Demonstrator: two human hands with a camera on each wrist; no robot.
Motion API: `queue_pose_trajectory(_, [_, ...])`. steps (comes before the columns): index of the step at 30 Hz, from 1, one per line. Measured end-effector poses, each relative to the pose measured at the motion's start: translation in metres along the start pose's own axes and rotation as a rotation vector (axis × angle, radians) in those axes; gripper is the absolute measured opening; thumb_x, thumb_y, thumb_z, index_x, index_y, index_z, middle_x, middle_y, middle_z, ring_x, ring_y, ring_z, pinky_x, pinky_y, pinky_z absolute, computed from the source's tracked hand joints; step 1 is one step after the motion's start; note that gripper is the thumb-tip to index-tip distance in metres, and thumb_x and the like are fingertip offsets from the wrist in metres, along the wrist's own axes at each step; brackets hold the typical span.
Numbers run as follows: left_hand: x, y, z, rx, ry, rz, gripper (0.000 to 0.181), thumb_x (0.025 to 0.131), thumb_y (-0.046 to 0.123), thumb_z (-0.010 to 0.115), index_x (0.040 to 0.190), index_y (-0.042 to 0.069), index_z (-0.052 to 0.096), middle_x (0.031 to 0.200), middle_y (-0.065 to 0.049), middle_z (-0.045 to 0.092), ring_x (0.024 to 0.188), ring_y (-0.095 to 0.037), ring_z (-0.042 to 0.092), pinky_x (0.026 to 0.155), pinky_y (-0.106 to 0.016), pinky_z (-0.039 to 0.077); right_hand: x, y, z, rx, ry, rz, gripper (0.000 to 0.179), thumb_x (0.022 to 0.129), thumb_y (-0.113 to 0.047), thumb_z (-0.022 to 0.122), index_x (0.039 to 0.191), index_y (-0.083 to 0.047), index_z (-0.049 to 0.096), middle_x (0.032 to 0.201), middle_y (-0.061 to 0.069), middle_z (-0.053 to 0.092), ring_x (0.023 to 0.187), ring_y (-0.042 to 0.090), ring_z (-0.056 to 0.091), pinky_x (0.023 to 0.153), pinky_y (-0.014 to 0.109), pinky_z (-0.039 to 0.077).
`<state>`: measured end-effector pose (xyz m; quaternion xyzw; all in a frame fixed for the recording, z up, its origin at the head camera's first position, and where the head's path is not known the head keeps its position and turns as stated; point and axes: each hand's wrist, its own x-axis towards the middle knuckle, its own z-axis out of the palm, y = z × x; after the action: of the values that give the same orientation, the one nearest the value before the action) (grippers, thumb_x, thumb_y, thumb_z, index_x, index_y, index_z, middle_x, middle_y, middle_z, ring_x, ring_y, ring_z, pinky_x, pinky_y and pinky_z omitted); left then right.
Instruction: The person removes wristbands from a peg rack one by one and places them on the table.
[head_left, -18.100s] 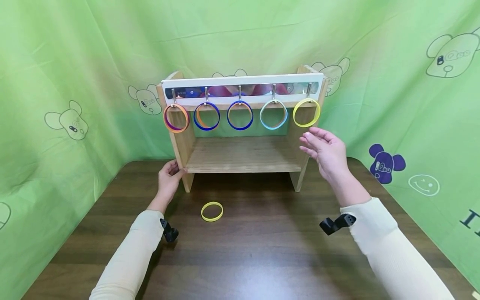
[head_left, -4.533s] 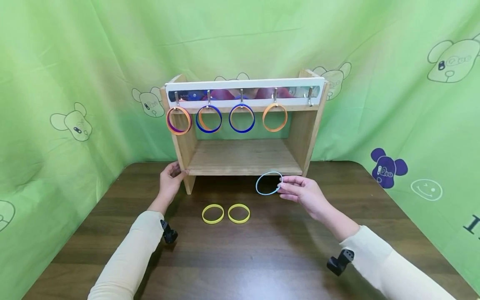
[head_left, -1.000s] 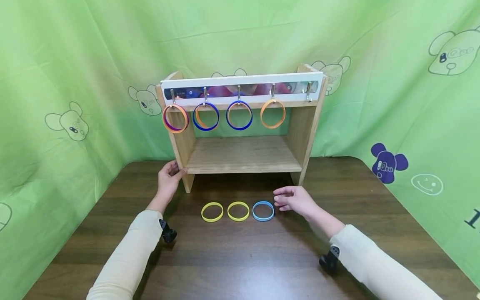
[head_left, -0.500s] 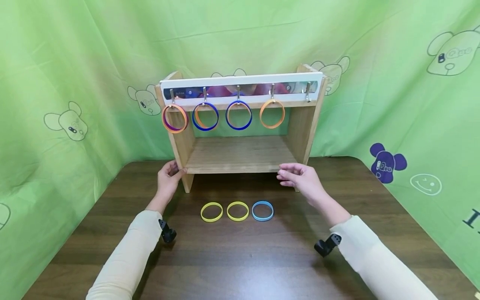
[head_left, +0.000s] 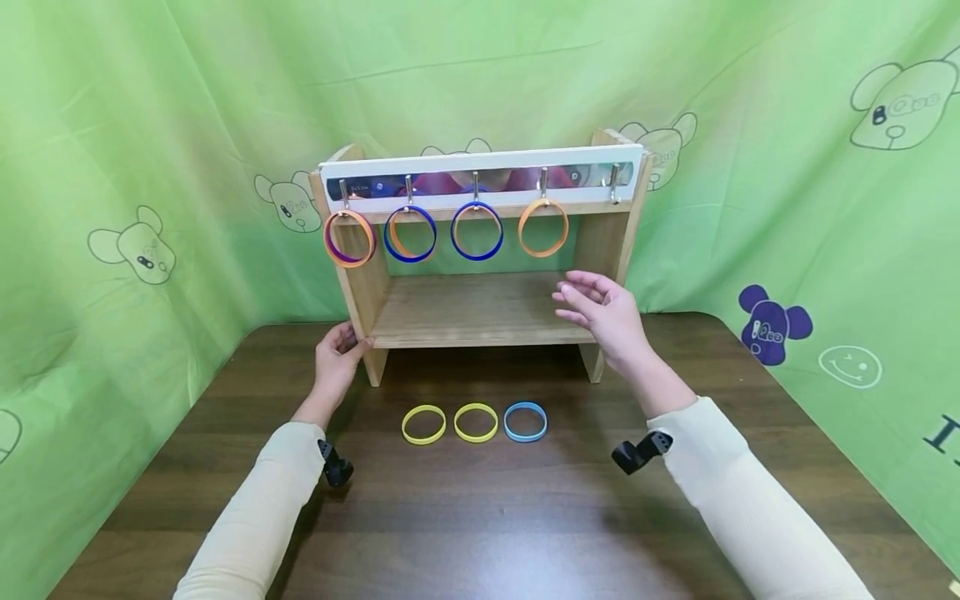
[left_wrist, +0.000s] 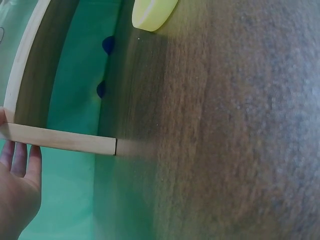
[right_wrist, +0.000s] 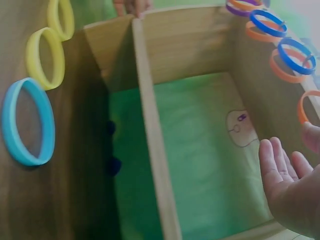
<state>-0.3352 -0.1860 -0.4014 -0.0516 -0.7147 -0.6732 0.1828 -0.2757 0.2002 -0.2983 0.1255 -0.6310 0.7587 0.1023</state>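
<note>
The rack (head_left: 468, 312) is being gripped by the left hand (head_left: 335, 364) — the right hand (head_left: 606, 317) is being held up, fingers apart.

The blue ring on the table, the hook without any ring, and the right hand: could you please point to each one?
Blue ring (right_wrist: 9, 125), right wrist view: left side of its band.
Hook without any ring (head_left: 615, 177), head view: its upright stem.
Right hand (head_left: 611, 318), head view: middle of the hand.
</note>
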Motion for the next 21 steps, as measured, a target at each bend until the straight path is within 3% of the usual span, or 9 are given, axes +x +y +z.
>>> queue_pose_trajectory(13, [-0.001, -0.003, 0.002, -0.027, 0.009, -0.008, 0.038, 0.089, -0.004, 0.066, 0.124, -0.011, 0.053, 0.125, -0.026, 0.056, 0.114, -0.028, 0.054, 0.083, -0.019, 0.047, 0.02, -0.022, 0.015, 0.149, 0.008, -0.008, 0.047, 0.093, -0.009, 0.065, 0.133, 0.009, 0.046, 0.107, 0.007, 0.067, 0.098, 0.021, 0.066, 0.084, 0.03, 0.053])
queue_pose_trajectory(21, [0.0, -0.002, 0.002, -0.04, 0.005, -0.019, 0.041, 0.089, -0.003, 0.065, 0.126, -0.013, 0.051, 0.129, -0.028, 0.054, 0.117, -0.03, 0.051, 0.083, -0.017, 0.046, 0.025, -0.03, 0.02, 0.238, 0.026, 0.015, 0.031, 0.093, -0.002, 0.064, 0.121, 0.004, 0.053, 0.104, 0.009, 0.069, 0.09, 0.019, 0.068, 0.082, 0.031, 0.054])
